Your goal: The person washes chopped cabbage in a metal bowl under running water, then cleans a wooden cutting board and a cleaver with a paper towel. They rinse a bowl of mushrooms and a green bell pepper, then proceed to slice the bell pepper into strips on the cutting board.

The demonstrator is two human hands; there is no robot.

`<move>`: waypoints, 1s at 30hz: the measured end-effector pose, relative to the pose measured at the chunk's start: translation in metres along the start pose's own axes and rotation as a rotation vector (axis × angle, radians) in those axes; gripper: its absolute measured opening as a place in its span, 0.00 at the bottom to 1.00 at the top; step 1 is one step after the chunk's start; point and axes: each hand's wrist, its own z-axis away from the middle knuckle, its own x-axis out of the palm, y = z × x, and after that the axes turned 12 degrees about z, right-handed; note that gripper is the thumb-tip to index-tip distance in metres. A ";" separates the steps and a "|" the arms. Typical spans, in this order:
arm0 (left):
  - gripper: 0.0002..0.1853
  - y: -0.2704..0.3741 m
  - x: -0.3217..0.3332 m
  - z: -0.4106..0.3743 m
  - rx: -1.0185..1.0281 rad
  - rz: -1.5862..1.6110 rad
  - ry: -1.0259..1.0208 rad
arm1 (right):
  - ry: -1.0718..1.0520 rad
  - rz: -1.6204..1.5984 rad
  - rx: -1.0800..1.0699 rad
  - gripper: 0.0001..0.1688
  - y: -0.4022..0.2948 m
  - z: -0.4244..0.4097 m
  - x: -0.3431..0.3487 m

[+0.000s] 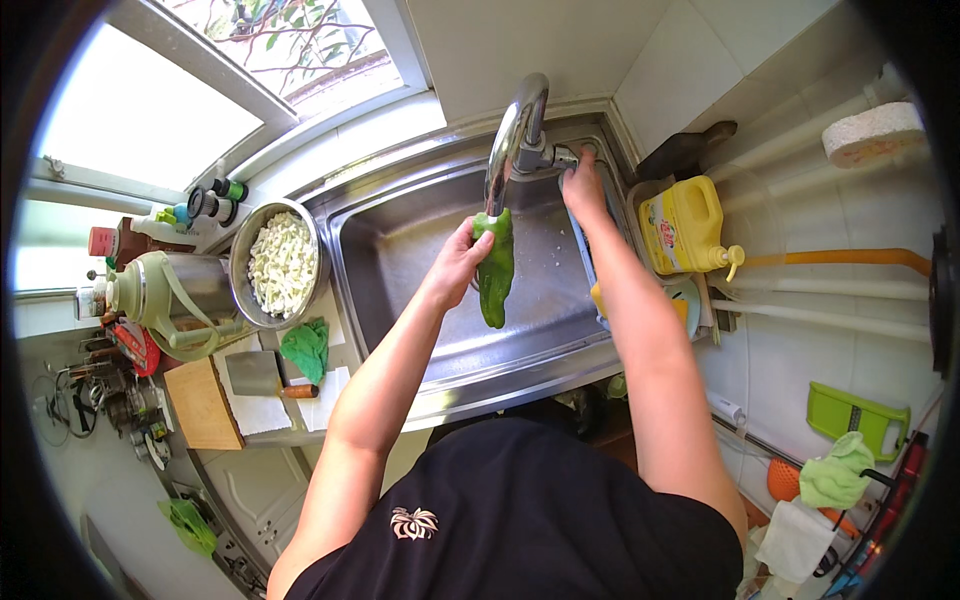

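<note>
A long green pepper (495,277) hangs from my left hand (454,262), its thick end directly under the spout of the chrome faucet (504,150). It is over the stainless steel sink (420,300). My right hand (583,187) is at the faucet's side handle, near the sink's back right corner; its fingertips are partly hidden, so I cannot tell whether they grip the handle. Small pale bits lie on the sink floor.
Left of the sink stand a metal bowl (238,289) of chopped pale pieces, a thermos flask (165,292), a cleaver (255,373), a green cloth (306,349) and a wooden board (199,401). A yellow pump bottle (679,232) stands at the right.
</note>
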 end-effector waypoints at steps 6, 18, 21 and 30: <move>0.17 -0.021 0.003 -0.032 -0.020 0.103 0.074 | -0.019 -0.878 -0.169 0.24 -0.004 0.101 0.064; 0.18 -0.034 0.016 -0.030 0.304 -0.272 0.261 | 0.063 -0.607 -0.088 0.31 -0.041 0.123 0.068; 0.19 -0.018 0.009 -0.028 0.212 -0.271 0.198 | 0.067 -0.861 -0.187 0.28 -0.042 0.118 0.081; 0.22 -0.033 0.013 -0.022 0.286 -0.202 0.212 | -0.071 -0.958 0.059 0.18 -0.054 0.102 0.081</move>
